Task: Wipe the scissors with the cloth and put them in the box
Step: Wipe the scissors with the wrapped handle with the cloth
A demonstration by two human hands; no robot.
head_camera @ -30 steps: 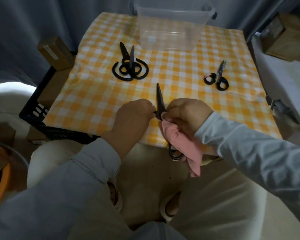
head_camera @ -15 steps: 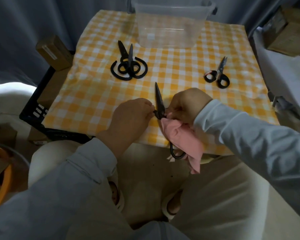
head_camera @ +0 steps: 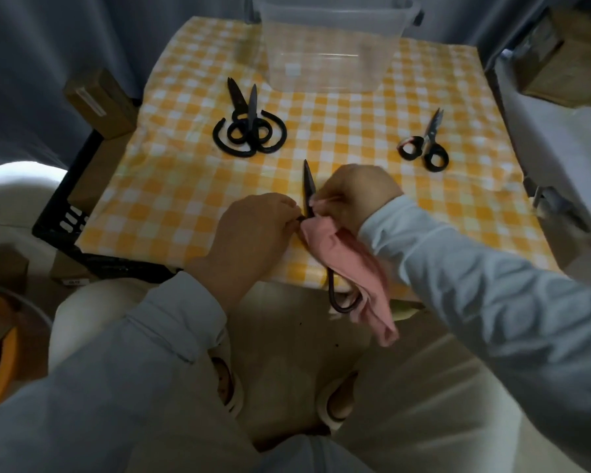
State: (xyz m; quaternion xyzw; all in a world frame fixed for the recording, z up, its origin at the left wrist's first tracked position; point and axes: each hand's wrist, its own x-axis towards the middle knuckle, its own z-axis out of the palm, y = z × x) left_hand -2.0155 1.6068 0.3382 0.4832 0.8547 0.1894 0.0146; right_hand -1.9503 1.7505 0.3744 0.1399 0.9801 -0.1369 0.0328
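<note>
While the left hand (head_camera: pixel 253 230) gripped the black scissors (head_camera: pixel 308 186) near their pivot, the right hand (head_camera: pixel 355 192) pinched the pink cloth (head_camera: pixel 352 268) against the blade, above the bench's (head_camera: pixel 185 199) near edge; the clear box (head_camera: pixel 331 59) stood at its far edge

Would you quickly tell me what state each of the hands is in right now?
Left hand: closed, gripping the black scissors near the pivot.
Right hand: closed, pinching the pink cloth against the scissors.
</note>
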